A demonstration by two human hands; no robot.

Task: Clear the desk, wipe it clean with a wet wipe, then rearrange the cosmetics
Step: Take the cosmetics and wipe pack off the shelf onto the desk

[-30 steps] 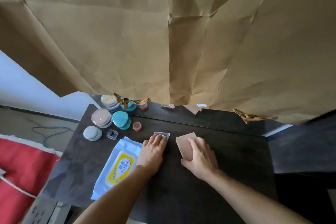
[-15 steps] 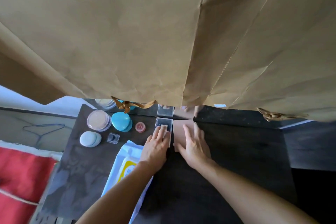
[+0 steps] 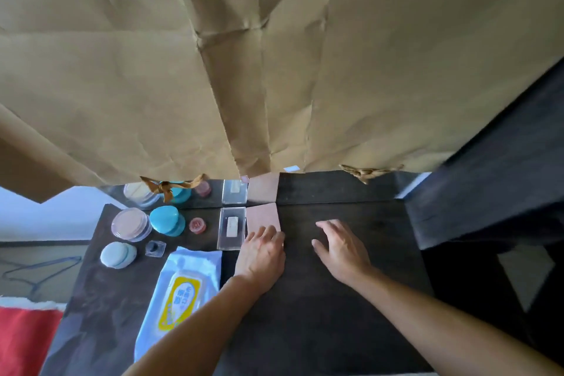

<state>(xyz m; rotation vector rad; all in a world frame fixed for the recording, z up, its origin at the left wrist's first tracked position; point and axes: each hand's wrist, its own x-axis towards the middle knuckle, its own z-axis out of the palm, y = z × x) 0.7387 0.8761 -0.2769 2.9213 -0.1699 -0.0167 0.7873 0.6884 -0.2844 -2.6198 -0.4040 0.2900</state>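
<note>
The left hand [image 3: 262, 253] lay flat, straight fingers touching the flat pink rectangular case [image 3: 263, 215] — the right hand [image 3: 341, 249] hung loosely spread, empty, over the dark wooden tabletop [image 3: 335, 320].

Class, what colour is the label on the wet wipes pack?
The label is yellow, seen in the head view.

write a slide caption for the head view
Left hand touches the pink palette beside a clear case at the back of the desk; right hand open and empty; wet wipe pack at left.
</note>
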